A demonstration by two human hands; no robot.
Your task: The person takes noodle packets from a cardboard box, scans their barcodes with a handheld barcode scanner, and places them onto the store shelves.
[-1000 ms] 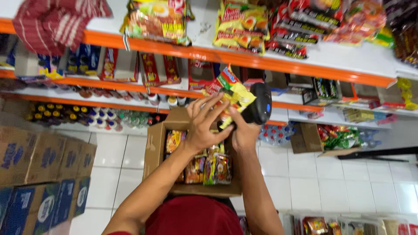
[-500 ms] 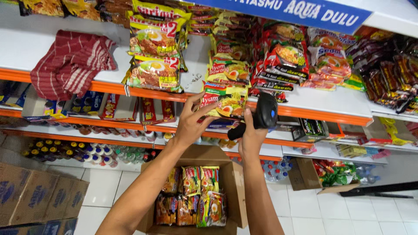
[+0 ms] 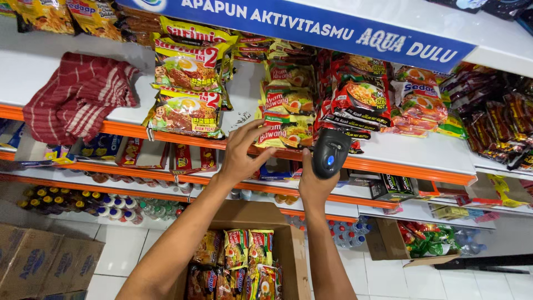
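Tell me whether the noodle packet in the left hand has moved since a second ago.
Yes. The noodle packet went from below the orange shelf edge up onto the shelf, left hand touching it.

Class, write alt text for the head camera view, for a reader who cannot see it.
A person's right hand holds a dark handheld scanner at a shop shelf while the left hand touches a yellow noodle packet on the shelf edge. Below the arms, an open cardboard box holds more packets, and a red striped cloth lies on the shelf at left.

Both bare forearms raised; left hand (image 3: pixel 240 155) with fingers (image 3: pixel 252 129) spread, right hand (image 3: pixel 316 186) with fingers curled closed.
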